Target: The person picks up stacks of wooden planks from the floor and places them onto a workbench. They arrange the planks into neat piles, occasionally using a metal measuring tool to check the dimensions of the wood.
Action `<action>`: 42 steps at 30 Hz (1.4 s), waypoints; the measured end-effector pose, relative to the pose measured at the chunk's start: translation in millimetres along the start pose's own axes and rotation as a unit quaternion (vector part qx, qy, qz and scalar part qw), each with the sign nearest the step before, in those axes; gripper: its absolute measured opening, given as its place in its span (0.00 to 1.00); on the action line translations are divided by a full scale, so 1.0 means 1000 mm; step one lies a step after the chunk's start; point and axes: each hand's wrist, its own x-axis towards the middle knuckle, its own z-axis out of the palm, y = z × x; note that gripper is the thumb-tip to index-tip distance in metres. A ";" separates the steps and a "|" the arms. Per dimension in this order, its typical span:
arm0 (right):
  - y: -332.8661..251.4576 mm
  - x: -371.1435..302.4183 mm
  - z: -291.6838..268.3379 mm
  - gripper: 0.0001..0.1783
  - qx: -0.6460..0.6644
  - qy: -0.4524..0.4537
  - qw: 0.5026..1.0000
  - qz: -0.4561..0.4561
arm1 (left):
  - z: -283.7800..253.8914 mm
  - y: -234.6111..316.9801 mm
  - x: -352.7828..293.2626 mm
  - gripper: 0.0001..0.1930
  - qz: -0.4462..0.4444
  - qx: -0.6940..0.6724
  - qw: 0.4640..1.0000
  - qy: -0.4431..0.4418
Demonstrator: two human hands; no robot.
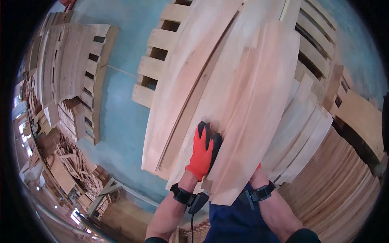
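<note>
A small group of pale, pinkish wooden boards [242,154] lies lengthwise in front of me, the near end overlapping my dark blue clothing. My left hand [201,154], in a red glove with black fingertips, grips the left edge of these boards, its fingers pointing away from me. Beyond the right edge, my right hand [259,166] is mostly hidden by the wood; only a sliver of red glove shows, and its fingers cannot be seen. More wide boards [178,97] lie beneath and to the left, with a long dark gap running between two of them.
Slatted wooden pallets [156,52] stand under and around the boards. At far left is another loaded pallet [97,81]. A tall stack of thin boards [336,182] rises at the near right. Blue-green floor [121,105] shows between the piles. Scrap wood [73,162] is heaped at the left.
</note>
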 end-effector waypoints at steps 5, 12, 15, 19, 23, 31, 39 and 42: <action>0.043 0.018 -0.041 0.31 0.088 -0.036 0.994 0.051 | -0.016 0.004 0.001 0.27 -0.033 -0.088 0.993 -0.070; 0.079 0.027 -0.132 0.28 0.153 -0.060 0.976 0.144 | 0.031 -0.006 -0.048 0.30 -0.028 -0.198 0.977 -0.070; 0.048 0.011 -0.094 0.23 0.177 -0.148 0.971 0.063 | 0.040 0.000 -0.058 0.30 -0.072 -0.276 0.956 -0.069; 0.014 -0.015 -0.038 0.23 -0.003 -0.026 0.999 0.022 | 0.052 -0.008 -0.072 0.32 -0.019 -0.216 0.974 -0.058; 0.050 0.034 -0.092 0.23 -0.201 -0.082 0.971 -0.101 | 0.054 -0.005 -0.074 0.39 -0.058 -0.391 0.916 -0.072; 0.035 0.060 -0.062 0.23 -0.243 -0.105 0.942 -0.208 | 0.018 0.094 -0.091 0.64 -0.066 -0.286 0.947 -0.132; 0.039 -0.002 -0.064 0.24 -0.065 -0.110 0.987 -0.099 | 0.026 0.094 -0.141 0.59 -0.121 -0.250 0.955 -0.107; 0.068 -0.058 -0.087 0.22 -0.135 -0.148 0.967 -0.155 | 0.005 0.123 -0.190 0.61 -0.111 -0.178 0.974 -0.086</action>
